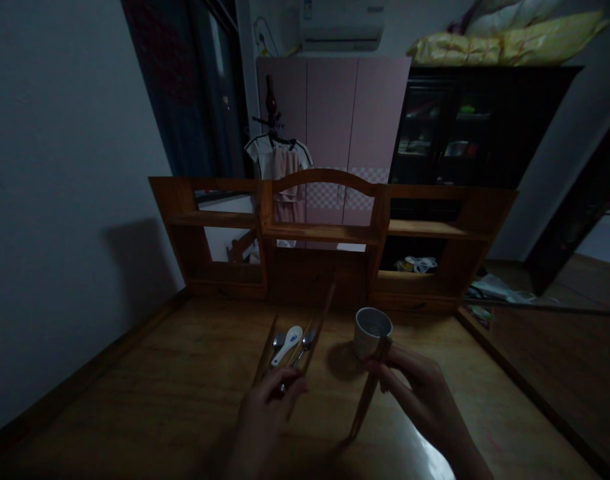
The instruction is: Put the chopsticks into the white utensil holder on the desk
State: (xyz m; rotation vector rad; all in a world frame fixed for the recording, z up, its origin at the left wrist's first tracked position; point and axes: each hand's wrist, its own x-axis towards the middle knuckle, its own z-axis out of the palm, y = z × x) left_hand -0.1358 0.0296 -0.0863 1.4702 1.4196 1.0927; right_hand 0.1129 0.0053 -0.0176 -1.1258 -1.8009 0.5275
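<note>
My left hand [271, 408] is closed on a slender wooden chopstick [326, 310], which slants up and away and looks slightly blurred. Just beyond those fingers lie a white ceramic spoon [287, 345] with a blue mark, a metal spoon [278, 341] to its left and another metal spoon [309, 339] to its right. More chopsticks [265, 351] rest alongside the spoons. Pinched in my right hand [409, 383] is a bundle of chopsticks [365, 404], tilted, with the lower ends near the tabletop. Right behind that hand stands a round metal cup [361, 339], upright; whether fingers touch it I cannot tell.
A wooden shelf unit [325, 233] runs along the back of the wooden table [175, 380]. On the left, a white wall [75, 200] borders the tabletop. Farther off are a pink wardrobe [329, 113], a dark cabinet [509, 127] and hanging clothes [285, 163]. The room is dim.
</note>
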